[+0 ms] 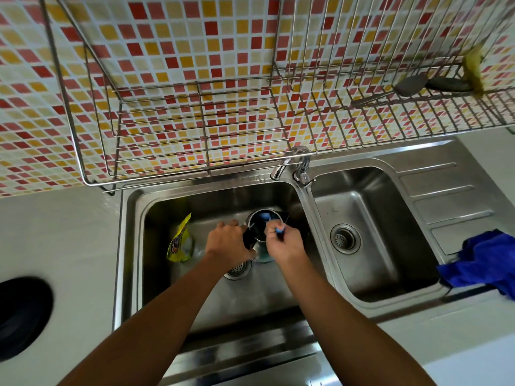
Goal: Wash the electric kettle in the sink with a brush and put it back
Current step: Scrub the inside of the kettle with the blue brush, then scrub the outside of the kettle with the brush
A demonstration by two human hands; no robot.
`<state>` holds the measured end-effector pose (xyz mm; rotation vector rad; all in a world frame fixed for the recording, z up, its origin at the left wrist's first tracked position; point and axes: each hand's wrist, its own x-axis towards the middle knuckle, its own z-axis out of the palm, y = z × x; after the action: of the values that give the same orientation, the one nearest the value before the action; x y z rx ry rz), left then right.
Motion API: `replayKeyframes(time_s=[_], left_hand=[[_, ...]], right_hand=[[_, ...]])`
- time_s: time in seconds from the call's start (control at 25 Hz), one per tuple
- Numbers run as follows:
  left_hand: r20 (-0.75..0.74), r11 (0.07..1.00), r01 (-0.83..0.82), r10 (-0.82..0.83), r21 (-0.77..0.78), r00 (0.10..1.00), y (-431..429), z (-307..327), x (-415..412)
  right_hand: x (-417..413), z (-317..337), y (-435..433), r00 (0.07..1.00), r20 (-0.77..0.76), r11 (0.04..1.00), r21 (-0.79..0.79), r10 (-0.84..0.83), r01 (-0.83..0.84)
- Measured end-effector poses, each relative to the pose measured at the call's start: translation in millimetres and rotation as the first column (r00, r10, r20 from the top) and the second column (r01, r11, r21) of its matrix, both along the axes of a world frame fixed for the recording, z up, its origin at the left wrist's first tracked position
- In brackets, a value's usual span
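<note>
The left hand [227, 242] curls around the black handle of the round stainless-steel electric kettle [256, 229], hiding most of that handle. The right hand [284, 243] pinches the blue-handled brush [264, 217]; its blurred head sits inside the kettle's open mouth and its shaft is mostly covered by the fingers. The kettle stands in the left basin of the stainless-steel double sink [128, 246], its body largely concealed. A round drain strainer [237, 271] peeks from under the left wrist. A yellow plastic pouch [181, 240] lies towards the basin's left wall, its print unreadable. A blue cloth [485, 263] drapes the sink's right edge. At the white worktop's [69, 232] left edge a black round object [22, 316] is cut off.
</note>
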<state>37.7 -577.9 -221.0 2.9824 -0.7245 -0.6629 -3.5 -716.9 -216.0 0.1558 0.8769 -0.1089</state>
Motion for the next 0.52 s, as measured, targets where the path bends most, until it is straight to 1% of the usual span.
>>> replayKeyframes(time_s=[0.04, 0.12, 0.16, 0.24, 0.32, 0.4, 0.44, 0.52], left_hand=[[0.0, 1.0, -0.005, 0.005, -0.013, 1.0, 0.6, -0.4, -0.2], [0.006, 0.999, -0.014, 0.014, -0.034, 1.0, 1.5, -0.6, -0.3], [0.008, 0.999, -0.015, 0.016, -0.038, 1.0, 1.6, 0.1, -0.8], [0.003, 0.999, -0.008, 0.008, -0.039, 1.0, 1.5, 0.5, -1.9], [0.006, 0.999, 0.024, -0.024, -0.032, 1.0, 3.1, 2.0, -2.7], [0.013, 0.996, 0.09, -0.09, 0.009, 0.996, 7.4, 2.6, -3.8], [0.03, 0.99, 0.132, -0.134, 0.048, 0.991, 9.6, 3.6, -5.5], [0.06, 0.977, 0.181, -0.188, 0.108, 0.98, 11.0, 0.5, -7.1]], right_hand=[[-14.6, 1.1, 0.9, 0.998, 0.037, 0.999, -0.005, 0.043, -0.043], [-40.7, 4.2, 2.8, 0.982, 0.054, 0.983, -0.05, 0.179, -0.177], [-51.5, 7.3, 3.0, 0.97, 0.041, 0.967, -0.094, 0.24, -0.236], [-64.9, 13.2, -2.2, 0.935, -0.036, 0.913, -0.209, 0.352, -0.351], [-69.9, 13.4, -12.9, 0.863, -0.115, 0.806, -0.315, 0.491, -0.501], [-73.6, 17.1, -21.1, 0.782, -0.162, 0.686, -0.397, 0.601, -0.609], [-75.5, 20.4, -23.2, 0.758, -0.193, 0.636, -0.44, 0.623, -0.634], [-82.4, 28.6, -25.3, 0.741, -0.305, 0.524, -0.551, 0.598, -0.649]])
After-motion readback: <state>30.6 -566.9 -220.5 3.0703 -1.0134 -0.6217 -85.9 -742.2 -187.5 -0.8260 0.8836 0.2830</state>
